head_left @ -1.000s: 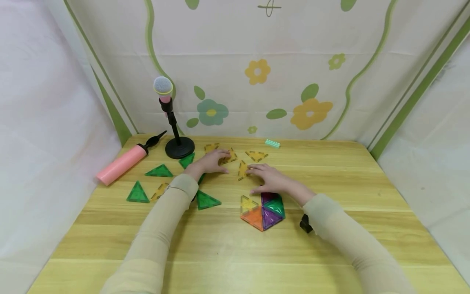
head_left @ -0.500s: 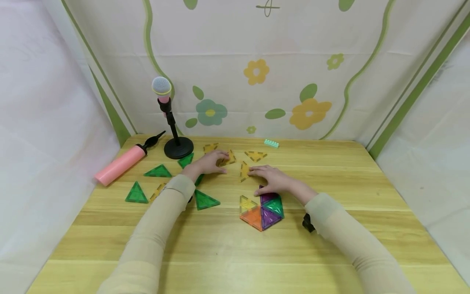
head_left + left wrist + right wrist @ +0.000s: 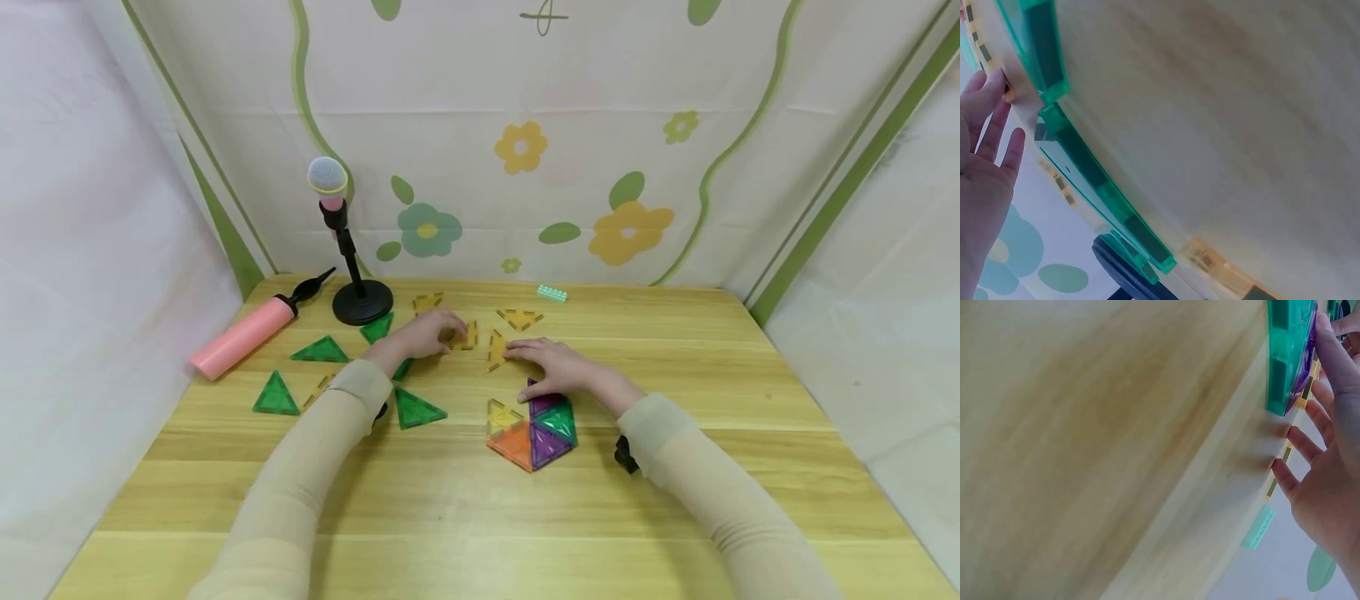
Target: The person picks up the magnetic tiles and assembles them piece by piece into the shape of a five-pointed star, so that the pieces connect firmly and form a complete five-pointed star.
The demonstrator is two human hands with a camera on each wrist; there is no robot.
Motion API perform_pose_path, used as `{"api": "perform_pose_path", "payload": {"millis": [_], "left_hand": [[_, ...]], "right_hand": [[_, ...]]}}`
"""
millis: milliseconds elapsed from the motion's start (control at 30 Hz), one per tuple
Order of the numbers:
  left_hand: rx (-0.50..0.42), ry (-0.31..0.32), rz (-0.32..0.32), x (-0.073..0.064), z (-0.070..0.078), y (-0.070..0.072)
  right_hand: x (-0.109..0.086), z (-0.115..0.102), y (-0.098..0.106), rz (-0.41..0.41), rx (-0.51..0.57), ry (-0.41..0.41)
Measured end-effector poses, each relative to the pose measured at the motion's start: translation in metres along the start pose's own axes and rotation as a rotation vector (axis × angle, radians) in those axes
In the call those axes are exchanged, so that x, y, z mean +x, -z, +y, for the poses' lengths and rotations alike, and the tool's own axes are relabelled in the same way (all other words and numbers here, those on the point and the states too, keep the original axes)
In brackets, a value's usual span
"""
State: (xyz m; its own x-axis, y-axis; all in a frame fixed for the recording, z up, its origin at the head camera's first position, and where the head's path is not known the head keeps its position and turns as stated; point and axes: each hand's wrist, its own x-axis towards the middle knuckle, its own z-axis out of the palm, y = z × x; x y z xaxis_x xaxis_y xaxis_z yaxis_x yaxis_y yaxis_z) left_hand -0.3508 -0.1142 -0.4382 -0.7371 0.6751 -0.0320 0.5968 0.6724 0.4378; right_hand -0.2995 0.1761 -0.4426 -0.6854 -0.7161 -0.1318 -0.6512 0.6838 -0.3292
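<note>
A white fabric backdrop [image 3: 450, 75] hangs before me, printed with orange flowers [image 3: 611, 242], a teal flower [image 3: 444, 223], green leaves [image 3: 559, 232] and wavy green lines [image 3: 301, 42]. Pale cloth side panels [image 3: 82, 275] flank my wood-grain table [image 3: 465, 533]. Soft light spreads over its pale yellow boards.
</note>
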Motion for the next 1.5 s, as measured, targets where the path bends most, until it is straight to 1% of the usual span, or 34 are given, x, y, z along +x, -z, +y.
{"api": "perform_pose_path", "payload": {"millis": [133,300,367,433,533,633,700,833,933,1033,1167,1267,1333,1400,1500], "left_hand": [[-0.035,0.007,0.002,-0.003,0.004,0.000],[-0.090,0.081,0.028,-0.003,0.005,-0.002],[-0.095,0.112,0.031,-0.002,0.005,-0.003],[-0.080,0.130,0.029,-0.002,0.004,-0.004],[-0.066,0.134,0.030,-0.002,0.002,-0.004],[-0.058,0.123,0.022,-0.003,0.000,-0.003],[-0.055,0.106,0.006,-0.005,-0.002,-0.001],[-0.029,0.054,-0.031,-0.007,-0.003,0.003],[-0.004,0.028,-0.044,-0.008,-0.003,0.005],[0.017,0.044,-0.033,-0.008,-0.001,0.005],[0.049,0.107,0.013,-0.008,0.006,0.001],[0.079,0.138,0.043,-0.007,0.010,-0.004],[0.087,0.143,0.052,-0.008,0.012,-0.005],[0.095,0.133,0.047,-0.009,0.012,-0.004],[0.089,0.089,0.020,-0.013,0.011,0.000]], "right_hand": [[0.001,0.000,-0.001,-0.002,0.008,-0.003],[0.001,-0.001,-0.002,0.001,0.008,-0.008],[0.001,-0.001,-0.002,0.001,0.008,-0.007],[0.001,-0.001,-0.002,0.001,0.010,-0.004],[0.001,-0.002,-0.002,0.002,0.009,0.002],[0.003,-0.001,-0.003,-0.002,0.003,0.008],[0.004,0.000,-0.004,-0.004,0.000,0.009],[0.004,0.002,-0.005,-0.001,0.004,0.012],[0.003,0.002,-0.005,0.008,0.006,0.014],[0.002,0.003,-0.004,0.011,0.004,0.010],[0.001,0.003,-0.003,0.005,0.006,-0.002],[0.000,0.003,-0.002,0.003,0.011,-0.006],[0.000,0.002,-0.002,0.004,0.017,-0.004],[-0.001,0.002,-0.001,0.003,0.017,-0.004],[-0.001,0.001,-0.001,0.000,0.010,-0.002]]}}
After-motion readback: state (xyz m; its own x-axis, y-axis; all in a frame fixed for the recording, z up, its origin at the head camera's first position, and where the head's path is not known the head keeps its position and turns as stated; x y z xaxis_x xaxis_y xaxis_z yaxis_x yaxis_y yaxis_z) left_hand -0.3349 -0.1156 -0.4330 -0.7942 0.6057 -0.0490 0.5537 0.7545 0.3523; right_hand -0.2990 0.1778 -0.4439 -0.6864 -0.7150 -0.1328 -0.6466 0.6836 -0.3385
